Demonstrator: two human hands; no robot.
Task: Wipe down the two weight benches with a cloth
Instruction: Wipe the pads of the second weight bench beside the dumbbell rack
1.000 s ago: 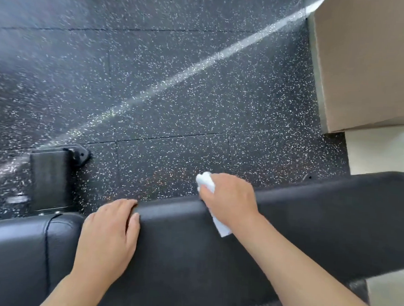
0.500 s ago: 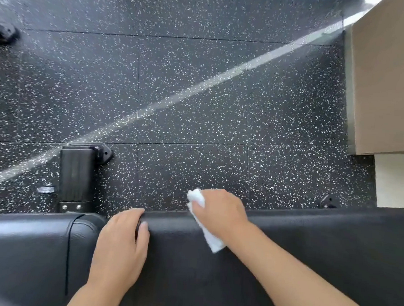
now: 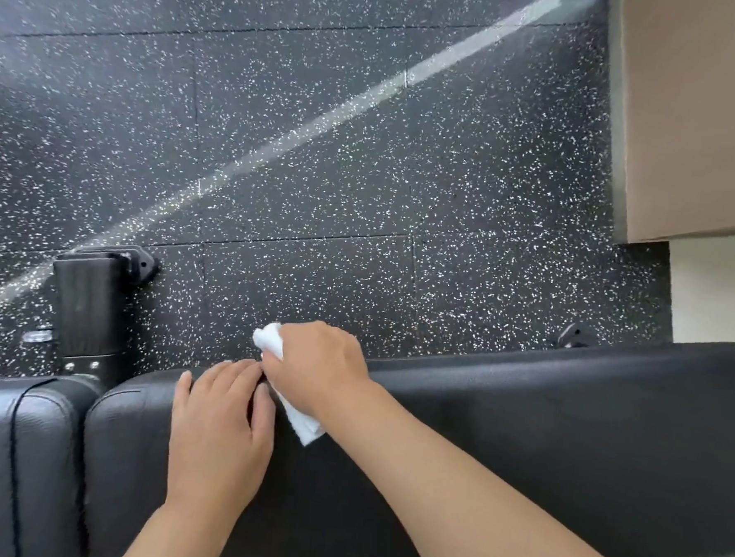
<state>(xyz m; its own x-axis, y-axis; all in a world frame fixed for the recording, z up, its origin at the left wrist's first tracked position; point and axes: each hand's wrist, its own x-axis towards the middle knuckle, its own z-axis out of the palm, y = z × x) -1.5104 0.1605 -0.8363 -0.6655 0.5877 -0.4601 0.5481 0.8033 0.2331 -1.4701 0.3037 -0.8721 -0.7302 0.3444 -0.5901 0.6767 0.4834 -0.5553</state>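
Holding a white cloth (image 3: 301, 420) tight, the right hand (image 3: 317, 368) presses it on the far edge of the black bench pad (image 3: 541, 431). Its fingers are curled around the cloth. The left hand (image 3: 221, 428) lies flat on the pad just beside it, fingers straight and touching the right hand.

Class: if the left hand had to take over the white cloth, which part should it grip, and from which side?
Probably the loose tail of the white cloth below the right hand, reached from the left, where the left hand already rests flat on the bench pad.
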